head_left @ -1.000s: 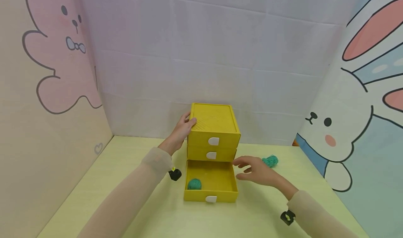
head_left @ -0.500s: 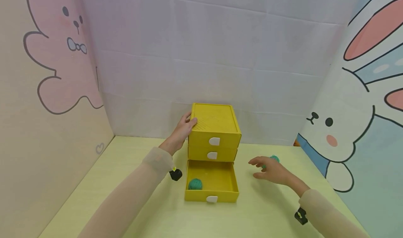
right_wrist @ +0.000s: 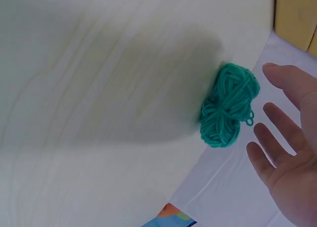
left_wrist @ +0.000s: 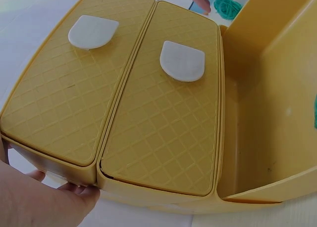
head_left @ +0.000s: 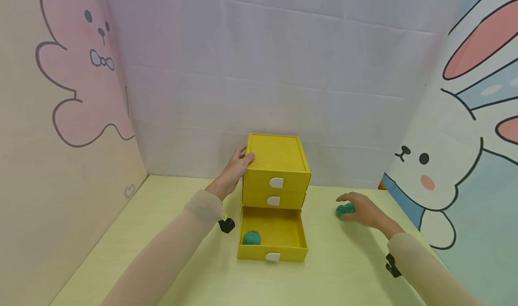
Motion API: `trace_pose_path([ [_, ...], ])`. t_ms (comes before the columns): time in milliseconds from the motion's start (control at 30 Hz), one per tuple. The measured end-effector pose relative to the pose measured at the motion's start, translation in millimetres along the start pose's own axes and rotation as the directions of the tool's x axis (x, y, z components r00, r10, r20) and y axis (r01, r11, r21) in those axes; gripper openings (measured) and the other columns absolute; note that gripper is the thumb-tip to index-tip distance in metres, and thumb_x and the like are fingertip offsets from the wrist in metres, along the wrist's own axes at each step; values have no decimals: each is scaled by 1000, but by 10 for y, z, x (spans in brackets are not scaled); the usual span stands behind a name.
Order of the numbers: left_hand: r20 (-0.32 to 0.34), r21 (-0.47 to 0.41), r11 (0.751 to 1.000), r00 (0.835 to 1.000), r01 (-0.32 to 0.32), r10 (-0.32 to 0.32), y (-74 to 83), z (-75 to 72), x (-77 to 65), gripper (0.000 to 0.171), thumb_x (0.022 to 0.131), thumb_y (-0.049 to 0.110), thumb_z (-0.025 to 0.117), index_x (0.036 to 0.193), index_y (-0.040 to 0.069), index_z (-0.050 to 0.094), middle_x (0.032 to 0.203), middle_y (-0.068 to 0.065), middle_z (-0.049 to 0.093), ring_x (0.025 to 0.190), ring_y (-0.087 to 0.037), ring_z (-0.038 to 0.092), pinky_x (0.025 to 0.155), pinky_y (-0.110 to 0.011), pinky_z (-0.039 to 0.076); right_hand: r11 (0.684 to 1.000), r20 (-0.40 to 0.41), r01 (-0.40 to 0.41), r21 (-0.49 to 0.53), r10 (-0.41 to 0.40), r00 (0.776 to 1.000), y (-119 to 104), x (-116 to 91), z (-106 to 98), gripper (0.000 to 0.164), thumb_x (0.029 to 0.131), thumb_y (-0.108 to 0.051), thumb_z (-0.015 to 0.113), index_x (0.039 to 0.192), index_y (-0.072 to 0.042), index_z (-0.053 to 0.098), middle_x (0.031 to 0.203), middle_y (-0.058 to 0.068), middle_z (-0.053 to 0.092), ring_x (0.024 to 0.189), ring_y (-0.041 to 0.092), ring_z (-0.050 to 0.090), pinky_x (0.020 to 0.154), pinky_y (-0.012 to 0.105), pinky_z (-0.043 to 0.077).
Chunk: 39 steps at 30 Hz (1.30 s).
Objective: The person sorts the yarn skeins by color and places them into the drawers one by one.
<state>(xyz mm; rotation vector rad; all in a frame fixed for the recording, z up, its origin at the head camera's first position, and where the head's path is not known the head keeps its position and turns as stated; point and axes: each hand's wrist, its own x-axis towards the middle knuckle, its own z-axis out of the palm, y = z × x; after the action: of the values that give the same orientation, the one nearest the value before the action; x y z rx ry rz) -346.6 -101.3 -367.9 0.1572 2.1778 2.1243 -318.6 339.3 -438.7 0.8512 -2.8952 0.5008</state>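
Note:
A small yellow drawer cabinet (head_left: 277, 153) has its bottom drawer (head_left: 283, 234) pulled out, with a green yarn ball (head_left: 252, 237) in the front left corner. My left hand (head_left: 231, 173) grips the cabinet's upper left side, thumb over the top edge and fingers along the side wall. In the left wrist view, that hand (left_wrist: 44, 200) shows at the lower left corner. On the right, my right hand (head_left: 365, 209) is over a green yarn skein (head_left: 345, 210), thumb and fingers spread. The right wrist view shows the skein (right_wrist: 228, 106) just beyond the fingertips.
Two upper drawers with white tabs (head_left: 276, 182) are closed. A pale wall (head_left: 202, 94) stands right behind the cabinet, and printed side panels (head_left: 437, 162) flank the pale yellow table (head_left: 194, 270).
My right hand has moved right, away from the open drawer, to the green yarn skein. My left hand keeps its grip on the cabinet.

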Motion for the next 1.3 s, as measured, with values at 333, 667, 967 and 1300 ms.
trace_pose_path([
  [333, 14, -14, 1000, 1000, 4, -4, -2, 13, -14, 71, 113, 39, 51, 172, 27, 14, 172, -11, 25, 151, -35, 40, 125, -57, 32, 999, 36, -21, -30, 22, 999, 208, 14, 85, 51, 85, -4, 88, 131, 4, 68, 127, 26, 68, 119, 52, 60, 99, 68, 50],
  [667, 25, -15, 1000, 1000, -2, 3, 13, 29, -9, 71, 113, 39, 51, 172, 26, 14, 172, -10, 25, 153, -34, 37, 127, -56, 29, 1000, 59, -10, -29, 12, 998, 341, -65, 203, 47, 85, -8, 88, 128, 2, 70, 124, 21, 72, 113, 46, 67, 96, 63, 54],
  [967, 19, -20, 1000, 1000, -2, 2, 14, 21, -15, 71, 113, 39, 52, 172, 25, 14, 172, -11, 25, 153, -34, 38, 127, -55, 29, 997, 90, -41, 59, 36, 995, 269, -106, 247, 49, 88, -15, 88, 131, -2, 70, 122, 18, 73, 111, 42, 69, 94, 61, 56],
  [1300, 14, -14, 1000, 1000, 3, -3, -4, 2, -3, 71, 113, 40, 52, 172, 27, 15, 172, -10, 25, 153, -34, 38, 127, -56, 29, 996, 101, -3, 91, -6, 995, 106, -85, 269, 45, 89, -20, 88, 130, -8, 71, 118, 10, 75, 106, 33, 71, 91, 53, 58],
])
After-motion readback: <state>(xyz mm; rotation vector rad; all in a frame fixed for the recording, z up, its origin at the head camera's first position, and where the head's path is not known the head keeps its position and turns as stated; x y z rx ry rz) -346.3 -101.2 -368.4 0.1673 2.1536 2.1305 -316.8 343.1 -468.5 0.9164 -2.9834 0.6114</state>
